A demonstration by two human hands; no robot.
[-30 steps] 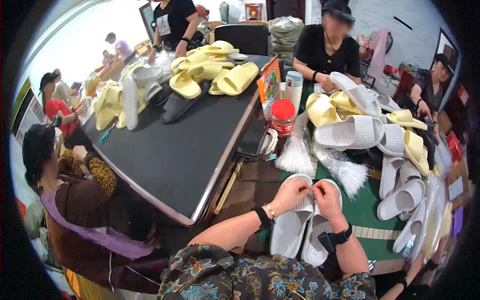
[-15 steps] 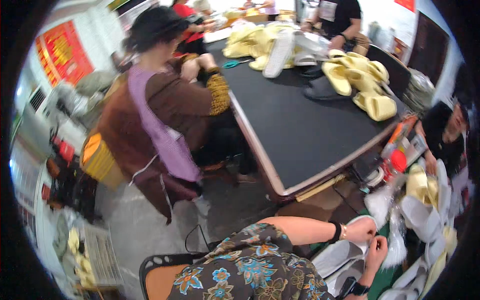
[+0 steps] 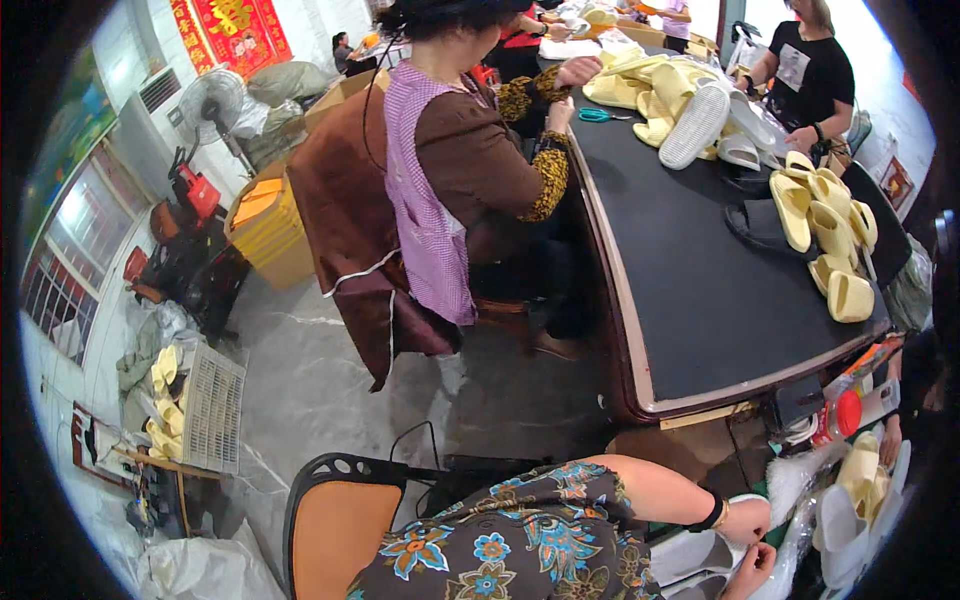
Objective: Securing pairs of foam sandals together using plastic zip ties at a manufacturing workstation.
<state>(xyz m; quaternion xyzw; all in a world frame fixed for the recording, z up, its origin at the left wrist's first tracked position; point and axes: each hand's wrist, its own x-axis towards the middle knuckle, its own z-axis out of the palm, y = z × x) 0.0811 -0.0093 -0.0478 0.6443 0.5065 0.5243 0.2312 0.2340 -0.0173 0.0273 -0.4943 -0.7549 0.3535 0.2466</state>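
Observation:
At the lower right my left hand, with a black band at its wrist, has its fingers curled closed by the rim of a white slipper. My right hand comes in just below, its fingertips pinched together close to the left hand. Whatever lies between the fingers of either hand is too small to make out. White slippers lie beside and under my hands. Clear plastic bags are just to the right, next to more white slippers.
A black-topped table holds yellow slippers, a white slipper sole-out and teal scissors. A person in brown works at its left side. An orange-seated chair stands left of me. A red-lidded jar is near the table's corner.
The view has swung left, so the scene sits farther right. My hands stay close together at the slippers. The person in brown has moved their hands apart, one raised.

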